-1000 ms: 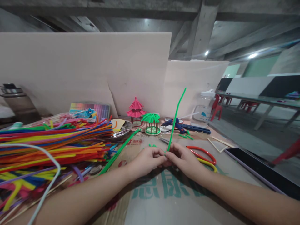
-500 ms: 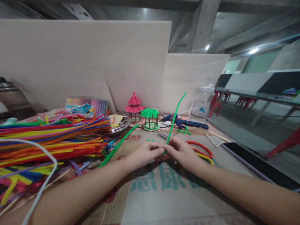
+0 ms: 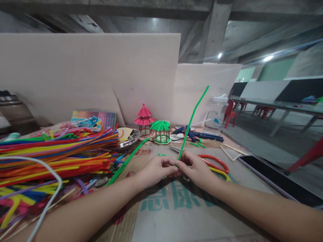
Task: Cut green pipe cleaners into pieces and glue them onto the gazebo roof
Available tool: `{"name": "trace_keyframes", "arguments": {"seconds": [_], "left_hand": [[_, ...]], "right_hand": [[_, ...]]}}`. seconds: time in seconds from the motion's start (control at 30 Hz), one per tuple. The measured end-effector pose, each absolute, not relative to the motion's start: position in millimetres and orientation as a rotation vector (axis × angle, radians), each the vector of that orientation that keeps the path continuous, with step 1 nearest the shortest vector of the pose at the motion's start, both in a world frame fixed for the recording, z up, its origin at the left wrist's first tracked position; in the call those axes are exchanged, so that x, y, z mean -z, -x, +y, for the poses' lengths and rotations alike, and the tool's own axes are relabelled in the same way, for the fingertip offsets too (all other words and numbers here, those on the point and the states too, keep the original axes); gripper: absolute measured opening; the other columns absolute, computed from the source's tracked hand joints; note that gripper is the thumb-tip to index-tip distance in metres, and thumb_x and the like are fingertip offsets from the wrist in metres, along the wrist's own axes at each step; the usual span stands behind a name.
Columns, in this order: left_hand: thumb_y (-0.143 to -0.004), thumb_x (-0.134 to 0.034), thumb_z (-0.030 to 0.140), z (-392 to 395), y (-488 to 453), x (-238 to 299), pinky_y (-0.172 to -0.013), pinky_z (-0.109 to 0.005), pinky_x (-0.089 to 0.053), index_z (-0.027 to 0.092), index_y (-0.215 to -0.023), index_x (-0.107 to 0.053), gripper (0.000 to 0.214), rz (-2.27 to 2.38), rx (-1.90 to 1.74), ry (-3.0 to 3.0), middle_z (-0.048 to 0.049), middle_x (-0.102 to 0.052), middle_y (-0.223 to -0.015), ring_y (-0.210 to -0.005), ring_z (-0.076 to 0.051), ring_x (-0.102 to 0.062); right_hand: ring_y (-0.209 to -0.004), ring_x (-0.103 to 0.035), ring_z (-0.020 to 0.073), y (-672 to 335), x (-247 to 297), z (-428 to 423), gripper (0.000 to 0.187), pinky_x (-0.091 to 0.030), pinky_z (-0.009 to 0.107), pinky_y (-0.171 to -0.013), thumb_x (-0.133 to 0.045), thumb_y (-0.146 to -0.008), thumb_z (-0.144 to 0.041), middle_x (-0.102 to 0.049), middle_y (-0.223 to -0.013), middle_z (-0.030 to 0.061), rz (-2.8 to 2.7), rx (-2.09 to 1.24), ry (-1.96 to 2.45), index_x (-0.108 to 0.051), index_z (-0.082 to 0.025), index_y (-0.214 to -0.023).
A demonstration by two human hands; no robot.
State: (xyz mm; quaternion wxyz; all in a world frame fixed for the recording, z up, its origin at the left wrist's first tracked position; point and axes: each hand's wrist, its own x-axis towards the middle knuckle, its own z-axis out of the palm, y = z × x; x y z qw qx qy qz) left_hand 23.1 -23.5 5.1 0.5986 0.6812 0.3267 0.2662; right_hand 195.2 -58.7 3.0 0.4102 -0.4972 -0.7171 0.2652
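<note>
My left hand (image 3: 157,169) and my right hand (image 3: 195,168) meet fingertip to fingertip over a flattened cardboard sheet (image 3: 176,215). Both pinch the lower end of a long green pipe cleaner (image 3: 192,119), which rises up and to the right from between my fingers. Another green pipe cleaner (image 3: 126,163) lies flat on the cardboard just left of my left hand. Red-and-yellow-handled scissors (image 3: 217,164) lie right behind my right hand.
A big heap of coloured pipe cleaners (image 3: 55,151) fills the left. Behind my hands stand a pink pagoda model (image 3: 144,119), a green pavilion model (image 3: 161,131), a blue glue gun (image 3: 199,135) and a plastic bottle (image 3: 218,114). A dark tablet (image 3: 272,181) lies at the right. White boards wall the back.
The green pipe cleaner's free end has swung a little higher and further right. Both hands stay pinched together at its base, barely shifted.
</note>
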Motion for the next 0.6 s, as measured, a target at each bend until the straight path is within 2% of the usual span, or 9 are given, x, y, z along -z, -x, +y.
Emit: {"name": "trace_keyframes", "arguments": {"seconds": [0.17, 0.33, 0.43, 0.5, 0.6], "left_hand": [[-0.065, -0.073, 0.049, -27, -24, -10, -0.063, -0.024, -0.043, 0.012, -0.077, -0.066, 0.039, 0.831, -0.639, -1.566, -0.0036, -0.07, -0.071, -0.066, -0.014, -0.061], [-0.062, -0.076, 0.05, -27, -22, -10, -0.064, -0.025, -0.045, 0.012, -0.074, -0.064, 0.041, 0.835, -0.66, -1.502, -0.0045, -0.07, -0.072, -0.065, -0.014, -0.062], [-0.062, -0.077, 0.05, -24, -22, -4, -0.067, -0.026, -0.047, 0.012, -0.075, -0.064, 0.042, 0.817, -0.675, -1.424, -0.0068, -0.072, -0.077, -0.069, -0.015, -0.065], [-0.061, -0.078, 0.049, -23, -23, -2, -0.068, -0.026, -0.047, 0.011, -0.075, -0.064, 0.042, 0.808, -0.684, -1.395, -0.0078, -0.072, -0.079, -0.069, -0.015, -0.065], [-0.058, -0.079, 0.05, -23, -24, -3, -0.066, -0.026, -0.047, 0.011, -0.073, -0.064, 0.044, 0.832, -0.698, -1.413, -0.0069, -0.071, -0.074, -0.064, -0.014, -0.063]], "right_hand": [[-0.064, -0.049, 0.0139, -195, -2, -60, 0.021, -0.037, 0.026, -0.056, -0.05, -0.089, -0.036, -0.053, -0.069, -0.0016, -1.876, -0.609, 1.29, -0.046, -0.02, -0.076], [-0.061, -0.052, 0.0144, -218, -23, -60, 0.013, -0.033, 0.026, -0.054, -0.053, -0.087, -0.034, -0.061, -0.072, -0.0008, -2.169, -0.531, 1.318, -0.057, -0.022, -0.086], [-0.059, -0.051, 0.0159, -243, -39, -56, 0.002, -0.025, 0.026, -0.051, -0.064, -0.077, -0.026, -0.062, -0.068, 0.0002, -2.416, -0.324, 1.445, -0.064, -0.024, -0.077], [-0.061, -0.053, 0.0178, -257, -45, -53, 0.009, -0.025, 0.027, -0.052, -0.071, -0.067, -0.02, -0.063, -0.068, 0.0015, -2.486, -0.21, 1.551, -0.065, -0.024, -0.073], [-0.067, -0.058, 0.0211, -265, -54, -52, 0.029, -0.027, 0.027, -0.054, -0.08, -0.055, -0.021, -0.065, -0.074, 0.0021, -2.517, -0.169, 1.585, -0.069, -0.026, -0.081]]}}
